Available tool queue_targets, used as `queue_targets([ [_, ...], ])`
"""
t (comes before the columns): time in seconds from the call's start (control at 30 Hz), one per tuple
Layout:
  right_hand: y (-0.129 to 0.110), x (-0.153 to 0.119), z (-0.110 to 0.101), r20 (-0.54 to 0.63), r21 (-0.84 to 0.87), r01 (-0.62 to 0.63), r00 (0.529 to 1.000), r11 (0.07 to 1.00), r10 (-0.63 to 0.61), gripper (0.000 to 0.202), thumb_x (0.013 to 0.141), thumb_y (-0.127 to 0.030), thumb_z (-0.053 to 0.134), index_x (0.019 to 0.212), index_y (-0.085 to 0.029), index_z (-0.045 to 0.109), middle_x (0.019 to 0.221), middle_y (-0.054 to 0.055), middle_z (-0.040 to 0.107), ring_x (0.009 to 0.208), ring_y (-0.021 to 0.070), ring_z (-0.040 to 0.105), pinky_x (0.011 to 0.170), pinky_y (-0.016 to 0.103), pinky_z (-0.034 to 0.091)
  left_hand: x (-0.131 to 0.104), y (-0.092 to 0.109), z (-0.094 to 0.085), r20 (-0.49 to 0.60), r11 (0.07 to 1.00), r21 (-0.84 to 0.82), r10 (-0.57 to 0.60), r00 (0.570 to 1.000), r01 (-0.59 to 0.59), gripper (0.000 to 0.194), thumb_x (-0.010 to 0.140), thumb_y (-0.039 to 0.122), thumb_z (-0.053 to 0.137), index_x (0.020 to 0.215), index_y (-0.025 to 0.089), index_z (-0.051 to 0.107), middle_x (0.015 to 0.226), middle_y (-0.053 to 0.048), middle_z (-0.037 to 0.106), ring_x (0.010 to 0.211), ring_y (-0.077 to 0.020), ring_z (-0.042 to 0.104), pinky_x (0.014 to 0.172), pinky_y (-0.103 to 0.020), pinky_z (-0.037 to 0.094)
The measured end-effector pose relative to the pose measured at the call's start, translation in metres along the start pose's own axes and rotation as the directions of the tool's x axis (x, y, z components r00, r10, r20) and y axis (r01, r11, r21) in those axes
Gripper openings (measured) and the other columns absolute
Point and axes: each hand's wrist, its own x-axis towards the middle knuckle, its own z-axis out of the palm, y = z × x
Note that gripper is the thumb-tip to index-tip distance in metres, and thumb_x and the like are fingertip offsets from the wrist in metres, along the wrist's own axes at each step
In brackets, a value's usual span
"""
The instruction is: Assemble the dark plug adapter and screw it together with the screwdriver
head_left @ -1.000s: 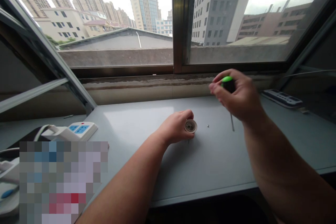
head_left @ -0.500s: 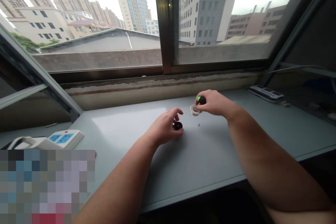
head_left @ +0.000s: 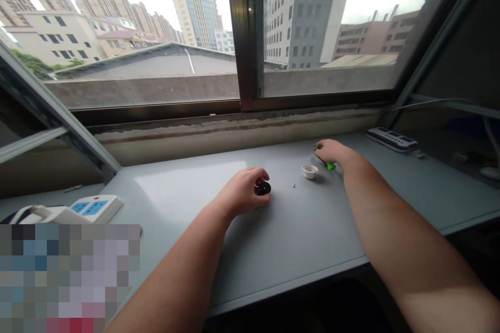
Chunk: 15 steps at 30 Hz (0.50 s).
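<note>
Closed around a small round black part point(head_left: 264, 188), my left hand point(head_left: 246, 190) rests low over the middle of the table. A tiny metal bit point(head_left: 260, 208), perhaps a screw, shows just below that hand. My right hand point(head_left: 332, 151) is farther back and to the right, its fingers wrapped over a green-and-black screwdriver point(head_left: 331, 166) close to the tabletop. Most of the handle is hidden by the fingers. Just left of the screwdriver stands a small white round cup-like part point(head_left: 310, 171). Between the two hands lies a small screw point(head_left: 294, 185).
The grey table point(head_left: 312, 229) runs along a wall under a window point(head_left: 242, 83). A white power strip point(head_left: 97, 205) with blue sockets sits at left, and another power strip point(head_left: 391, 139) at back right. A metal frame post point(head_left: 74, 125) rises at left.
My right hand has moved right with the screwdriver, away from the white cup-like part, which now stands on the table slightly farther right. My left hand keeps its hold, fingers curled closer.
</note>
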Motion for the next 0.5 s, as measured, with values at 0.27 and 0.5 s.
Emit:
queue_targets([
  [0.27,-0.025,-0.017,0.000,-0.247,0.049,0.202,0.951,0.978,-0.184,0.038,0.083,-0.035,0.068,0.117,-0.019,0.071,0.122,0.014,0.071,0.111,0.0271,0.066,0.099,0.038,0.050,0.002,0.002,-0.003,-0.081,0.999,-0.035,0.012,0.997,-0.014,0.028,0.070,0.020,0.070,0.096,0.022,0.062,0.099,-0.005,0.069,0.089,-0.0220,0.069,0.081,-0.036,0.060],
  [0.5,-0.074,-0.074,0.016,-0.032,0.490,0.679,0.641,0.547,-0.767,0.028,0.089,-0.042,0.066,0.104,-0.019,0.070,0.084,0.003,0.072,0.077,0.0173,0.066,0.071,0.029,0.053,0.003,0.006,-0.005,-0.185,0.992,-0.120,0.023,0.982,-0.046,0.027,0.073,0.019,0.072,0.098,0.021,0.063,0.098,-0.004,0.072,0.092,-0.0212,0.073,0.084,-0.036,0.062],
])
